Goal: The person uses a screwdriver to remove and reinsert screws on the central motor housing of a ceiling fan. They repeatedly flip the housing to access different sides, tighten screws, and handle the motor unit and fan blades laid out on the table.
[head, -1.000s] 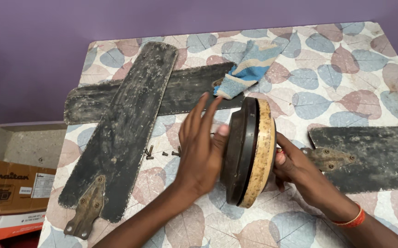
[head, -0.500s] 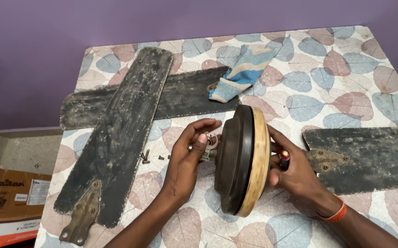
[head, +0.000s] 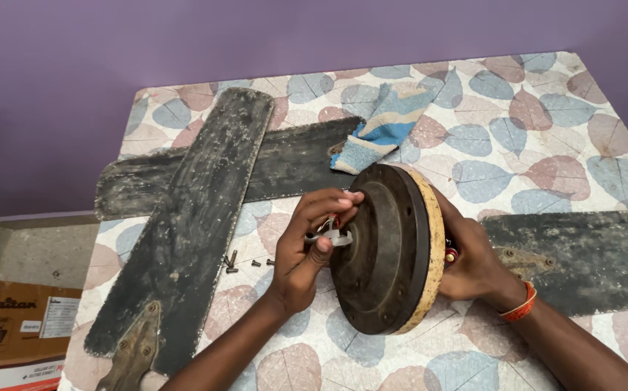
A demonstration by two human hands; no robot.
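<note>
A round dark fan motor housing [head: 390,250] with a tan rim stands on edge on the leaf-patterned table [head: 516,116]. My left hand [head: 314,246] pinches a small pale connector piece [head: 335,235] at the middle of the housing's near face. My right hand [head: 473,261] is behind the housing and braces its back side; its fingers are partly hidden. Two dirty dark fan blades [head: 191,210] lie crossed at the left, and a third blade [head: 582,257] lies at the right.
A blue and tan striped cloth [head: 386,123] lies behind the housing. Several small screws [head: 245,262] sit on the table beside the crossed blades. An open cardboard box [head: 17,304] stands on the floor at the left. A purple wall is behind.
My left hand has gone from lying flat on the housing's face to pinching the small connector at its centre. The housing has turned its face a little more toward me.
</note>
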